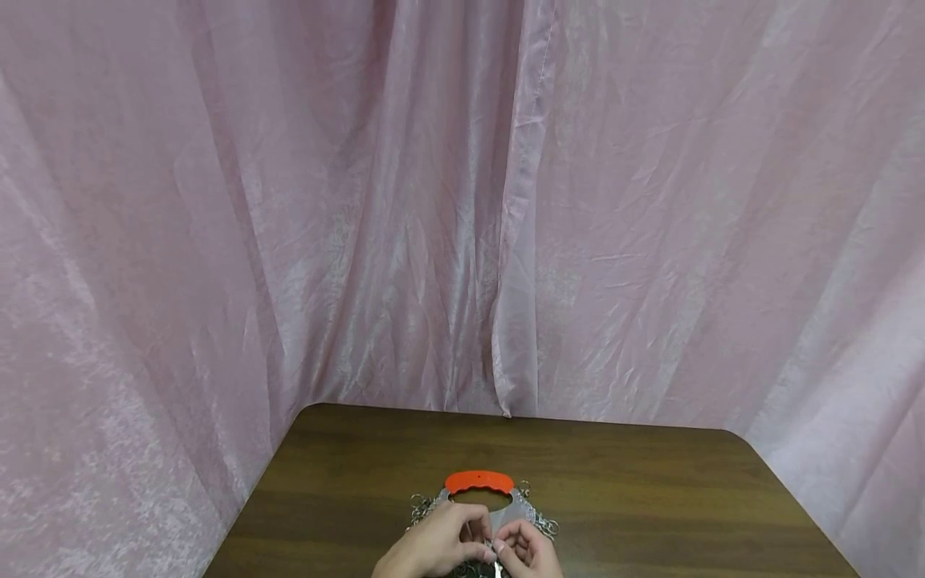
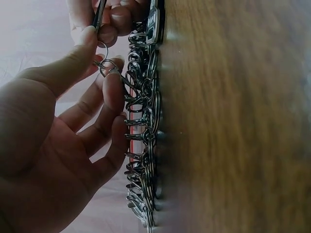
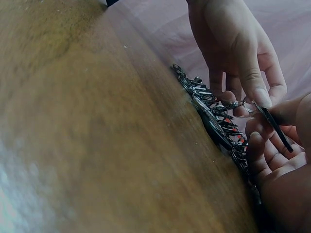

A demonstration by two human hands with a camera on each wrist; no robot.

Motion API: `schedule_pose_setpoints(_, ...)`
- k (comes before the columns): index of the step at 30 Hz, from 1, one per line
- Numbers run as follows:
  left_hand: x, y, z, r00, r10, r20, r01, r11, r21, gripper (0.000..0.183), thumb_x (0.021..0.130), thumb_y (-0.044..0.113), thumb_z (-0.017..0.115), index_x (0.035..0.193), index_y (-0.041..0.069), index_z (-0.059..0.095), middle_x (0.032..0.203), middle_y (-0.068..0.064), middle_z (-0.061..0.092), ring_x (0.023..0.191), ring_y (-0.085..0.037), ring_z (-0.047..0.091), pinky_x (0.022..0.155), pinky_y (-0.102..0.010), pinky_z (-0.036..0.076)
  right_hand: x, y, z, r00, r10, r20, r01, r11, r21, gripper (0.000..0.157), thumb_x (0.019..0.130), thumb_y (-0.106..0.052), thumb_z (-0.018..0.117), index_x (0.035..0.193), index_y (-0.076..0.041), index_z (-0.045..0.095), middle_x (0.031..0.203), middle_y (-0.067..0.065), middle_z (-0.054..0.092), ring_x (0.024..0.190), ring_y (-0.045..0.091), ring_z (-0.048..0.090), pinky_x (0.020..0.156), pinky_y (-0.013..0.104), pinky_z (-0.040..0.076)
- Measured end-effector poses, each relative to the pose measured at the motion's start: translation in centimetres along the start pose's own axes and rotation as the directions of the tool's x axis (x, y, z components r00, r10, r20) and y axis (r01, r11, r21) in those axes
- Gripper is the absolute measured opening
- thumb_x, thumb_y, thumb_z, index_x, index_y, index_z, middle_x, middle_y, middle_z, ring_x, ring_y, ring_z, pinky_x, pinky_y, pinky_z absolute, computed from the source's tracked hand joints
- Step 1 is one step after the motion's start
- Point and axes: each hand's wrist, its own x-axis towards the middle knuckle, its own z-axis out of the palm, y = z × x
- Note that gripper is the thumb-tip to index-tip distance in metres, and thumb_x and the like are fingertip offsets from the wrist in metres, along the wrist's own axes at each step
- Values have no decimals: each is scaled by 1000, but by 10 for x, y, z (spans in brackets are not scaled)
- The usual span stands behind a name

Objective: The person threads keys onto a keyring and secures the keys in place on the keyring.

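A metal key holder plate (image 1: 517, 510) with an orange grip (image 1: 479, 482) lies on the table, hung with many small rings and clasps. Over its near part my left hand (image 1: 433, 543) pinches a small split ring (image 2: 108, 67) between thumb and fingers. Beside it my right hand (image 1: 531, 551) grips a key (image 3: 276, 128) between thumb and fingers. The key meets the ring at the fingertips; whether it is threaded on cannot be made out. Close by, another key (image 2: 153, 25) lies among the row of rings (image 2: 146, 141). Both hands partly cover the plate.
The brown wooden table (image 1: 650, 490) extends around the holder, with rounded far corners. Pink curtains (image 1: 433, 241) hang behind the table and along both sides.
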Motion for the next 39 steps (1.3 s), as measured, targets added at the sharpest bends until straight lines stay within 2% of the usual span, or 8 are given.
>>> schedule_pose_setpoints(4,1,0,1,1000,-16,4,16,999,-29,23,87,23,90,93,23,68,77,16,61,69,2,58,64,-21,51,0,2,-1,1000,0,0,0,1000,-5,20,100,-3,65,104,15,58,82,-7,62,72,3,60,67,20,50)
schedule_pose_setpoints(8,2,0,1,1000,2,2,-2,1000,-28,29,82,23,93,95,21,67,77,16,61,69,2,58,65,-20,52,0,4,-1,1000,-20,-7,20,1000,-11,18,100,-1,64,103,16,58,82,-8,62,72,2,60,67,19,50)
schedule_pose_setpoints(12,2,-1,1,1000,16,1,-16,1000,-10,25,85,22,91,95,21,67,77,17,61,69,3,58,65,-20,51,0,5,-1,999,-37,-10,36,999,-12,16,100,0,64,103,15,58,81,-9,61,70,1,59,65,19,50)
schedule_pose_setpoints(19,1,-1,2,999,-30,14,30,999,-17,18,91,22,86,93,24,68,78,16,62,69,1,58,64,-22,51,1,5,-1,999,-42,2,43,999,-3,17,100,0,64,103,15,57,82,-9,62,71,1,60,65,19,50)
schedule_pose_setpoints(27,0,-2,3,1000,-3,6,3,1000,13,16,92,24,84,93,25,68,78,17,61,69,2,56,65,-21,50,1,9,-1,996,-93,1,93,996,-16,12,98,4,63,100,15,58,83,-11,62,74,1,61,69,19,51)
schedule_pose_setpoints(29,0,-2,3,1000,-13,8,13,1000,5,16,92,24,84,93,25,68,78,17,61,69,2,57,65,-22,50,0,8,-1,996,-90,-5,90,996,-22,11,98,4,64,100,14,59,82,-10,62,74,1,61,68,19,51)
schedule_pose_setpoints(36,1,-1,1,999,-42,16,42,998,-37,18,90,23,86,94,24,68,78,15,63,69,0,59,64,-22,51,2,4,-1,1000,1,-23,-2,1000,-30,18,100,-4,67,103,12,60,81,-7,62,69,2,60,63,20,52)
schedule_pose_setpoints(39,1,0,0,999,-45,16,46,998,-53,18,91,21,86,95,22,68,79,14,63,70,-1,60,65,-22,52,2,4,-1,1000,11,-16,-12,1000,-19,19,100,-4,67,104,13,59,82,-7,62,69,3,60,62,21,52)
